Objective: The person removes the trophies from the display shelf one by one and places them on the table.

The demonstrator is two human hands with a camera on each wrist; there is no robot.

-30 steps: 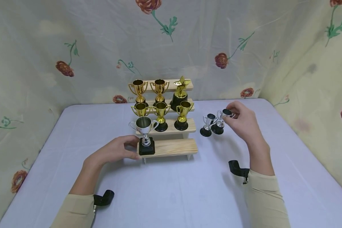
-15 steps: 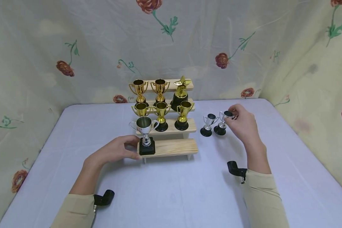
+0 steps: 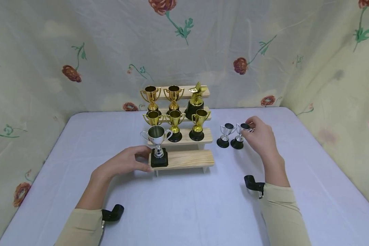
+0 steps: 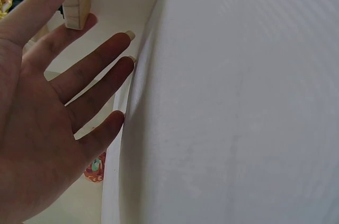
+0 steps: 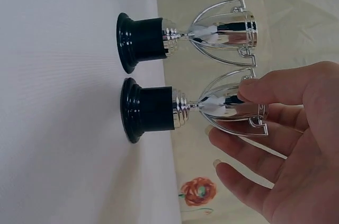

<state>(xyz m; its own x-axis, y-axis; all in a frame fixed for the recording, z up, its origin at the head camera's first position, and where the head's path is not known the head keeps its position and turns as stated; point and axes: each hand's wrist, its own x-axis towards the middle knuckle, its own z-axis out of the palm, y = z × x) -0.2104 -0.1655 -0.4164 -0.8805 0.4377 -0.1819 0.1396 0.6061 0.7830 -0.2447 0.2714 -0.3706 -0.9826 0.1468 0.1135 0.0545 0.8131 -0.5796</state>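
In the head view my right hand [image 3: 260, 136] pinches the cup of a small silver trophy [image 3: 237, 141] between thumb and fingers. Its black round base is down near the tablecloth, close beside a matching silver trophy [image 5: 143, 38] on its left. My left hand [image 3: 130, 160] holds the left end of a stepped wooden display stand [image 3: 190, 159], thumb in front and index finger behind the board end [image 4: 79, 1]; its other fingers are spread. A larger silver trophy [image 3: 157, 147] with a square black base stands on the lowest step, right by that hand.
Gold cups [image 3: 173, 118] fill the middle steps in two rows, with a gold star trophy [image 3: 196, 100] at the right. A pale tablecloth [image 3: 184, 208] covers the table. Behind it hangs a flowered curtain [image 3: 110, 51].
My right hand has moved the small silver trophy slightly away from its twin and stood it more upright, then drifted a little left. The left hand keeps its place on the stand.
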